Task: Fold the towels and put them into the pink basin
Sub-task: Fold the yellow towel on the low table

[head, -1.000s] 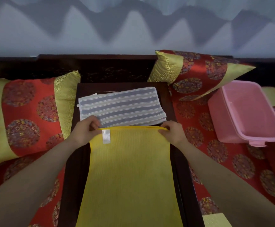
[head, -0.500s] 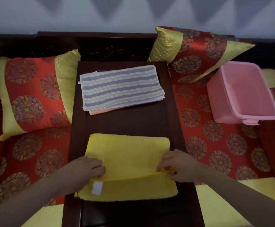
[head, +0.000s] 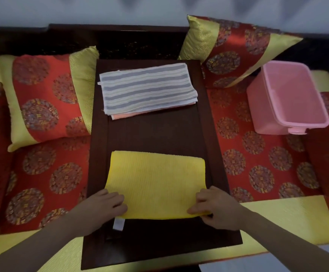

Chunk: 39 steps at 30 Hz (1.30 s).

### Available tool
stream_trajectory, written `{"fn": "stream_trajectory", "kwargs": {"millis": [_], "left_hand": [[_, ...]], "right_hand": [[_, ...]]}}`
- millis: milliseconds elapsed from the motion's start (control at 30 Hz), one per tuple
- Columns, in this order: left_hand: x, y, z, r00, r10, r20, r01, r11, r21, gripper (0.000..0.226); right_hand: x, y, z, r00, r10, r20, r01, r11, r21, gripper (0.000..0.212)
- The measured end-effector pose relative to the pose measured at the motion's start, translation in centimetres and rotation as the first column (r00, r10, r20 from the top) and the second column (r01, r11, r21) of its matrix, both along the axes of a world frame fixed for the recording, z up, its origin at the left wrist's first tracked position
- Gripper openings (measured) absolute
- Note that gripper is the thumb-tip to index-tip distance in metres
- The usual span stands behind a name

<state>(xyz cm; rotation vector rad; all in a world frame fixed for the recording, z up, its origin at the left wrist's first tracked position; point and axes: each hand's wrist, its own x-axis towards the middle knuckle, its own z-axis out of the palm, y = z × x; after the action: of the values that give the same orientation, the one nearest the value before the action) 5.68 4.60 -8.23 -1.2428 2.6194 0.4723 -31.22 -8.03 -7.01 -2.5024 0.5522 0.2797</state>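
Observation:
A yellow towel (head: 156, 183) lies folded in half on the dark wooden table (head: 155, 134), its fold line at the far side. My left hand (head: 104, 205) pinches its near left corner, where a white label sticks out. My right hand (head: 212, 207) pinches the near right corner. Farther back on the table lies a grey-striped towel (head: 147, 88) on top of a peach one (head: 124, 115). The pink basin (head: 289, 101) stands with nothing in it on the sofa cushion to the right.
Red and gold pillows flank the table: one at the left (head: 48, 95), one at the back right (head: 236, 50). The sofa's dark wooden back (head: 120, 40) runs behind them. A red patterned seat cushion (head: 257, 163) lies between table and basin.
Both hands pulled the towel's far edge toward me and laid it over the near edge, folding the towel in half. The view tilted down.

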Motion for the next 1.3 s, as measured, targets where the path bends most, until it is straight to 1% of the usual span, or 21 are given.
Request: {"fn": "stream_trajectory", "kwargs": {"millis": [33,100,133,167,200,267,333,367,400,433,467,533,633,700,733,800,900,1033,1133,1233,1300], "left_hand": [[0.1,0.0,0.0,1.000,0.025,0.008,-0.025,0.999,0.023,0.065],[0.4,-0.4,0.6,0.994,0.112,-0.011,-0.110,0.987,0.119,0.050],[0.8,-0.9,0.9,0.977,0.208,-0.056,-0.189,0.952,0.239,0.036],[0.7,-1.7,1.5,0.922,0.372,-0.109,-0.299,0.861,0.411,0.022],[0.5,-2.5,1.8,0.792,0.582,-0.183,-0.402,0.724,0.561,0.013],[0.3,-4.2,0.9,0.384,0.845,-0.372,-0.649,0.533,0.542,0.017],[-0.2,-5.8,0.1,0.060,0.942,-0.329,-0.853,0.219,0.473,0.045],[-0.4,-6.5,-0.1,-0.035,0.970,-0.241,-0.885,0.081,0.458,0.062],[-0.6,-6.9,-0.5,-0.058,0.986,-0.157,-0.893,0.020,0.450,0.075],[-0.9,-7.4,-0.4,-0.024,0.995,-0.094,-0.885,0.022,0.466,0.081],[-1.1,-7.7,-0.3,0.018,0.997,-0.076,-0.866,0.054,0.498,0.081],[-1.6,-7.8,0.6,0.028,0.994,-0.110,-0.798,0.088,0.596,0.063],[-2.1,-7.9,2.2,0.054,0.963,-0.265,-0.758,0.212,0.617,0.033],[-1.5,-9.1,4.0,0.043,0.916,-0.399,-0.760,0.289,0.582,0.031],[-0.9,-10.0,5.0,-0.005,0.892,-0.452,-0.763,0.289,0.579,0.031],[0.3,-12.8,6.9,-0.102,0.833,-0.543,-0.780,0.272,0.563,0.034],[2.2,-17.9,8.9,-0.186,0.768,-0.613,-0.805,0.238,0.543,0.046],[4.5,-24.0,8.1,-0.324,0.725,-0.608,-0.805,0.127,0.580,0.056],[5.8,-27.3,5.8,-0.426,0.717,-0.552,-0.775,0.025,0.631,0.059],[6.3,-29.3,3.3,-0.396,0.757,-0.520,-0.832,-0.057,0.551,0.050],[6.2,-29.7,2.1,-0.305,0.757,-0.577,-0.917,-0.070,0.394,0.054]], "right_hand": [[0.2,0.1,-0.2,0.998,0.027,-0.057,-0.027,1.000,0.002,0.034],[0.4,-0.1,-0.1,0.982,0.003,-0.191,0.019,0.993,0.115,0.053],[0.6,-0.1,0.1,0.976,-0.108,-0.190,0.150,0.963,0.222,0.061],[0.8,-0.3,0.2,0.944,-0.308,-0.115,0.329,0.896,0.299,0.060],[0.9,-0.6,0.1,0.830,-0.557,-0.004,0.528,0.784,0.327,0.054],[1.6,-1.4,-0.3,0.477,-0.874,0.095,0.830,0.483,0.281,0.052],[2.6,-1.7,-0.9,0.256,-0.966,-0.042,0.943,0.240,0.231,0.061],[3.1,-1.8,-1.1,0.207,-0.971,-0.119,0.960,0.179,0.214,0.063],[3.6,-1.7,-1.2,0.191,-0.964,-0.184,0.970,0.157,0.184,0.062],[4.1,-1.7,-1.4,0.201,-0.953,-0.225,0.975,0.171,0.145,0.058],[4.5,-1.6,-1.6,0.224,-0.939,-0.262,0.973,0.203,0.106,0.053],[5.3,-1.1,-2.2,0.312,-0.914,-0.259,0.950,0.301,0.080,0.041],[6.1,-1.2,-0.9,0.383,-0.917,-0.107,0.913,0.359,0.195,0.025],[6.8,-2.7,1.5,0.357,-0.934,0.020,0.881,0.344,0.326,0.018],[7.2,-3.8,2.7,0.341,-0.934,0.107,0.870,0.357,0.340,0.019],[8.4,-7.3,5.0,0.310,-0.915,0.257,0.864,0.384,0.325,0.019],[11.3,-14.4,7.4,0.306,-0.877,0.370,0.855,0.424,0.299,0.023],[15.4,-23.1,7.6,0.335,-0.864,0.376,0.859,0.444,0.255,0.048],[17.6,-27.0,5.4,0.371,-0.839,0.398,0.854,0.477,0.209,0.046],[18.7,-28.9,3.0,0.445,-0.797,0.409,0.854,0.515,0.074,0.040],[18.9,-29.0,1.6,0.482,-0.772,0.415,0.847,0.531,0.005,0.042]]}}
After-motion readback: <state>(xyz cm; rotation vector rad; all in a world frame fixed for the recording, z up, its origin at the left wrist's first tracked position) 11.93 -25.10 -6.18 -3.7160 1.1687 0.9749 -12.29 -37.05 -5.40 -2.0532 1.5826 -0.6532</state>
